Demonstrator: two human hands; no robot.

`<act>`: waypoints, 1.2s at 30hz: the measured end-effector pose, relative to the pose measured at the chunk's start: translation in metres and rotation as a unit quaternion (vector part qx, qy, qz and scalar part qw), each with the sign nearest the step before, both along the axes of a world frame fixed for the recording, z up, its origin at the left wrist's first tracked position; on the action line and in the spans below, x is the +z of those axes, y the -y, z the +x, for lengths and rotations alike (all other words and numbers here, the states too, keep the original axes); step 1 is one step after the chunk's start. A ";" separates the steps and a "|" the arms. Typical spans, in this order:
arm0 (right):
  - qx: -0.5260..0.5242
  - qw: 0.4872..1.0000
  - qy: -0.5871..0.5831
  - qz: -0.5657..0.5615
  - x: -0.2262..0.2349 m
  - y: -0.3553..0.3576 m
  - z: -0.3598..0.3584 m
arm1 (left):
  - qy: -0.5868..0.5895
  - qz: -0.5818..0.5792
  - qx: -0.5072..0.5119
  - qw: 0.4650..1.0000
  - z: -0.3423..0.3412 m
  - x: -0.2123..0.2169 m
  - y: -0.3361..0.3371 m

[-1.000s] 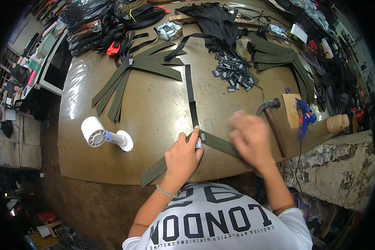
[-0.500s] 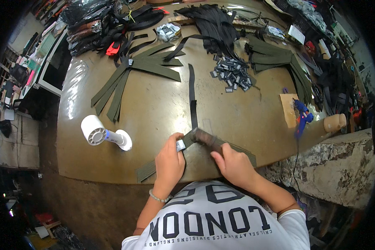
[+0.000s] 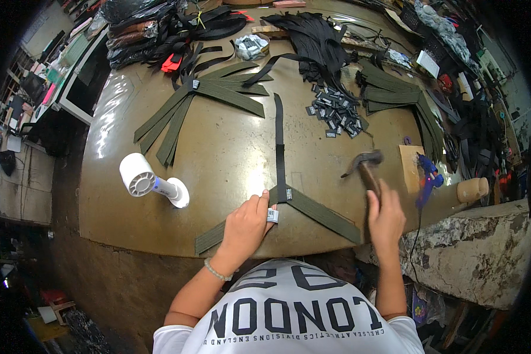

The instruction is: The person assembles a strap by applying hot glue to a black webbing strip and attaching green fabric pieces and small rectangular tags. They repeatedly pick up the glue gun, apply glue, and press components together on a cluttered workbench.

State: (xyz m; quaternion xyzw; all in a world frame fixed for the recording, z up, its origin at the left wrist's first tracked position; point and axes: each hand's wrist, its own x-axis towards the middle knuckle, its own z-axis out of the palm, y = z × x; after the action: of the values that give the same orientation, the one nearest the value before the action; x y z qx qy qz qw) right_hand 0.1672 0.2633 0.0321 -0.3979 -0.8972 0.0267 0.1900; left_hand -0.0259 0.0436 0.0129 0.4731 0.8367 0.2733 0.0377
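My right hand (image 3: 387, 217) is closed round the handle of a hammer (image 3: 369, 171), its dark head lifted off the strap to the right. My left hand (image 3: 245, 229) lies over the left arm of an olive-green webbing strap (image 3: 324, 213), bent into a wide V near the table's front edge. Between its fingers shows a small pale printed label piece (image 3: 272, 216). A black strap (image 3: 280, 159) runs away from me and meets the green one at its peak. Another small dark label (image 3: 288, 193) lies on that joint.
A white handheld fan (image 3: 153, 180) stands at left. Fanned green straps (image 3: 227, 94) lie beyond it. A heap of small dark labels (image 3: 335, 109) sits at back right, before black straps (image 3: 312, 44). Farther right are a blue glue gun (image 3: 429, 171) and a tape roll (image 3: 473, 190).
My right hand has carried the hammer away from the strap joint, to the right. My left hand has shifted slightly right, and the label on the joint now shows.
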 end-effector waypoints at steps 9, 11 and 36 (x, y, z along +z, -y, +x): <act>0.361 0.739 -0.213 -0.526 0.019 0.041 -0.090 | 0.580 0.304 0.052 0.754 0.029 0.034 -0.023; 0.289 0.761 -0.112 -0.570 0.018 0.037 -0.111 | 0.578 0.185 0.055 0.793 0.025 0.034 -0.030; 0.364 0.832 -0.161 -0.387 0.003 0.045 -0.107 | 0.090 0.109 0.080 0.987 -0.007 -0.005 -0.032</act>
State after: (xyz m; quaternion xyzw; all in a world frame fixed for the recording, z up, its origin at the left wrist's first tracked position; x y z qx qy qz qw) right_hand 0.0598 0.2187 0.0351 -0.0737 -0.8501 0.5028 0.1383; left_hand -0.0329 0.0759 0.0079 0.3790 0.8304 0.4065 0.0391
